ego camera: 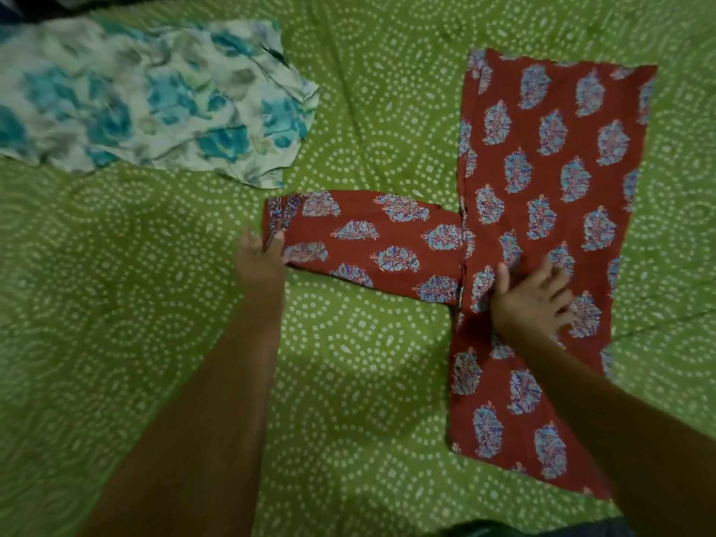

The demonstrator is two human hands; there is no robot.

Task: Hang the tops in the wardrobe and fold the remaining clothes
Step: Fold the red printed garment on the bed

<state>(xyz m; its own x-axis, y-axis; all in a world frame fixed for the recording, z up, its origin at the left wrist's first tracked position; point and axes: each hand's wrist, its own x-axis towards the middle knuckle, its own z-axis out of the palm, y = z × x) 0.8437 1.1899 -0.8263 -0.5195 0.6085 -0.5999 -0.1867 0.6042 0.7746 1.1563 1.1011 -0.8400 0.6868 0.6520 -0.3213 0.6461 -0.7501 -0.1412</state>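
Red printed top [542, 211] lies flat on the bed, on the green bedsheet [368, 110] with its white dotted circles. Body of the top runs near to far on your right side, folded narrow, with one sleeve [368, 246] sticking out to the left at a right angle. Your left hand [261, 257] is at the sleeve's cuff end, thumb on top of the fabric edge and fingers curled at it, so it reads as pinching the cuff; the underside of the grip is hidden, so you can't confirm how much cloth is caught. Your right hand [532, 298] sits flat on the body of the top just right of the shoulder seam, fingers spread and straight, pressing the fabric down, not gripping. Both forearms come in from the near edge, bare. Sleeve lies flat and mostly smooth, its far edge showing a small step near the armhole. Second garment, a white and teal floral one [155, 102], lies crumpled at far left, well apart from the red top and touching neither hand. Dark shapes at the far left corner and at the near edge are too blurred and cropped to identify.
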